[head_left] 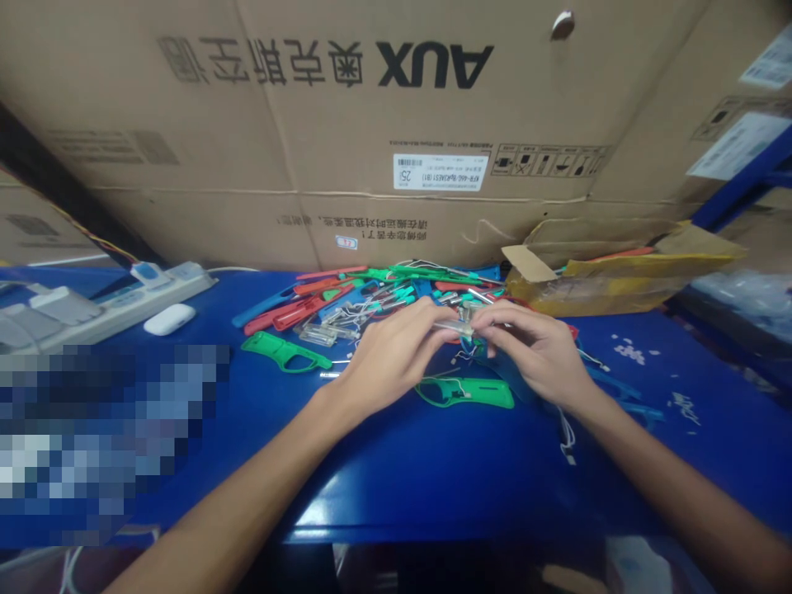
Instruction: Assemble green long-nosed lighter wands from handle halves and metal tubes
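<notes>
Fingertips of my left hand point(402, 351) pinch one end of a small clear plastic lighter tank point(456, 326). At its other end, the thumb and fingers of my right hand point(535, 345) are closed, with the tips partly hiding the piece. Just below the hands lies a green utility-lighter shell half point(476, 393) with a trigger loop. Left of my left wrist is another green lighter shell point(288, 351). Behind the hands spreads a pile of red, blue and green lighter shells point(303, 309), mixed with clear tanks point(318, 333), thin white wires and metal tubes.
An opened, yellow-taped cardboard box point(594, 289) stands at the back right. A white power strip point(124, 305) and a white earbud case point(170, 319) lie at left. Small white bits point(631, 351) are scattered on the blue table point(396, 487). A large carton point(346, 115) walls off the back.
</notes>
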Available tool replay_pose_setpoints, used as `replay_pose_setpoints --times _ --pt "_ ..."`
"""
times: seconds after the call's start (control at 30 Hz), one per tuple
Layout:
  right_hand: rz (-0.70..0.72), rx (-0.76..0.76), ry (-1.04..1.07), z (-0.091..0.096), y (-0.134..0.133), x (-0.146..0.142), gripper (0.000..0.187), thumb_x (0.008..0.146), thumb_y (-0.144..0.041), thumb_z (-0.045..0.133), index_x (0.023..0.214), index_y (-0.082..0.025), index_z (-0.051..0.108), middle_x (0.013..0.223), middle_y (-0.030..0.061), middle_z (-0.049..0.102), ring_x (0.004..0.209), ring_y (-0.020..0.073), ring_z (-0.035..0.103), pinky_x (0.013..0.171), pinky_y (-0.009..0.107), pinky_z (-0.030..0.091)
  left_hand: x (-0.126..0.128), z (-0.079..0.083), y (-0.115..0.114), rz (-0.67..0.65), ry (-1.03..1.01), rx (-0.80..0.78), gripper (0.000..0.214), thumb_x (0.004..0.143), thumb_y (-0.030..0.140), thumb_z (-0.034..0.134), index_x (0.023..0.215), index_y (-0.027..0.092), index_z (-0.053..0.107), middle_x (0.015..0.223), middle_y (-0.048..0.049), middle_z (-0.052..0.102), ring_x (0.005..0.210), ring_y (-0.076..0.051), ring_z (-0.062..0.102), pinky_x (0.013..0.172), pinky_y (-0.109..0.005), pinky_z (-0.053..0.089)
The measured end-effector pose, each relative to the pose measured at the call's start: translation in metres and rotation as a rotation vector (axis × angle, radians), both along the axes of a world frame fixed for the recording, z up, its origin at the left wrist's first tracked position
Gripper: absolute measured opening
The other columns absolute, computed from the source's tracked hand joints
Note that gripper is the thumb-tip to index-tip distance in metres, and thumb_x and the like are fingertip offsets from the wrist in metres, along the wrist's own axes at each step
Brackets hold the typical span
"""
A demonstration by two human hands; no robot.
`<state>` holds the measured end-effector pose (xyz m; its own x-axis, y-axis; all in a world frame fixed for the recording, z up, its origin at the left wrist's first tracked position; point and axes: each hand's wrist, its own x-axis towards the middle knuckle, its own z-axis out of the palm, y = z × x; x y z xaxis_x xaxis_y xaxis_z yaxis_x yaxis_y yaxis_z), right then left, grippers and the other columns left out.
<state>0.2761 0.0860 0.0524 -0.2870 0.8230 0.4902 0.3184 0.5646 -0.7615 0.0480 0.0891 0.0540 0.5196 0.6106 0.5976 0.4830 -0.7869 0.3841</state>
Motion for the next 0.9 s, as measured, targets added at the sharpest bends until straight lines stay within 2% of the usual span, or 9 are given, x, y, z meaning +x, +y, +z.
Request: replay_pose_setpoints --times 0.2,0.4,0.5,0.7,0.9 --pt "-0.017 -0.012 0.064 -0.003 -0.003 -0.004 0.013 0.093 -0.037 0.066 0.098 -0.026 0.072 0.095 0.0036 0.073 0.072 0.0175 0.067 0.061 0.032 0.056 0.001 -0.002 0.0 0.003 -0.013 0.011 0.021 0.107 0.03 0.046 0.119 0.019 0.06 0.109 -0.0066 0.071 0.096 -0.018 0.069 0.081 -0.033 0.056" --pt "-0.106 0.117 0.065 -0.008 -0.006 -0.006 0.011 0.091 -0.026 0.07 0.1 -0.027 0.065 0.092 0.0019 0.074 0.088 0.02 0.071 0.085 0.037 0.059 0.002 -0.005 0.001 0.006 -0.02 0.0 0.02 0.107 0.03 0.048 0.119 0.019 0.06 0.112 -0.0054 0.072 0.095 -0.017 0.07 0.079 -0.032 0.055" --pt "-0.086 0.188 -0.007 -0.005 -0.008 -0.004 0.007 0.093 -0.021 0.066 0.094 -0.027 0.063 0.091 0.0011 0.075 0.087 0.0195 0.073 0.084 0.037 0.059 0.002 -0.006 0.001 0.014 -0.014 0.012 0.02 0.107 0.03 0.047 0.116 0.019 0.061 0.11 -0.0046 0.072 0.093 -0.017 0.071 0.077 -0.031 0.055" --pt "-0.055 0.255 -0.058 -0.003 -0.01 0.0 0.026 0.092 -0.01 0.059 0.071 -0.025 0.053 0.096 0.0005 0.078 0.09 0.0188 0.074 0.083 0.037 0.062 0.005 -0.008 0.0 0.079 0.015 0.045 0.025 0.108 0.035 0.044 0.113 0.019 0.063 0.1 -0.0043 0.072 0.085 -0.017 0.071 0.072 -0.03 0.054" --pt "-0.026 0.319 -0.072 -0.005 -0.008 -0.002 0.034 0.094 -0.01 0.057 0.063 -0.023 0.05 0.091 0.0037 0.078 0.088 0.0185 0.075 0.078 0.036 0.064 0.011 -0.011 -0.003 0.124 -0.006 0.048 0.024 0.107 0.036 0.047 0.112 0.019 0.064 0.105 -0.005 0.074 0.089 -0.017 0.071 0.071 -0.029 0.055"
